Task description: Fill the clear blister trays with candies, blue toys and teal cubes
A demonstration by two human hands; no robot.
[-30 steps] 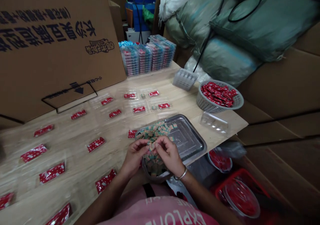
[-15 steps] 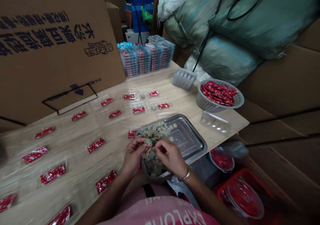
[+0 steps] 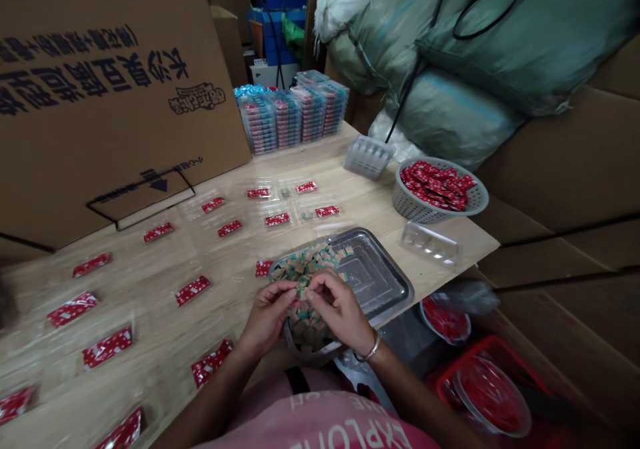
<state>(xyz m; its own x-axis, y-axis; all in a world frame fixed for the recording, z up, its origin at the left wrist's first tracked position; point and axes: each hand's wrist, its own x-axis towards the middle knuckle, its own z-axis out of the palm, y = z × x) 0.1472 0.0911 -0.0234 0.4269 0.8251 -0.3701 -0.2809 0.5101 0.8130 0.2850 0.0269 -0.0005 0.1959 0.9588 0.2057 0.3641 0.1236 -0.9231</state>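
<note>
Over a metal tray [image 3: 380, 269], my left hand [image 3: 270, 312] and my right hand [image 3: 343, 309] meet fingertip to fingertip. Both are closed in a pinch on a small green-and-tan square piece [image 3: 302, 291], which the fingers partly cover. A heap of similar green-and-tan pieces [image 3: 313, 259] fills the tray's left side, some of it hidden under my hands. Just left of the tray lies a red patterned packet [image 3: 263, 268]. A bracelet circles my right wrist.
Clear plastic trays with red packets [image 3: 193, 290] spread across the table's left. A grey basket of red packets [image 3: 435, 192] stands right, beside a clear tray [image 3: 430, 242]. Stacked packed trays [image 3: 287, 122] and a large carton [image 3: 115, 102] stand behind. Red tub [image 3: 490, 389] below.
My right hand has moved slightly left and its fingertips have come together with my left hand's on the small piece. The packets and basket stay where they were.
</note>
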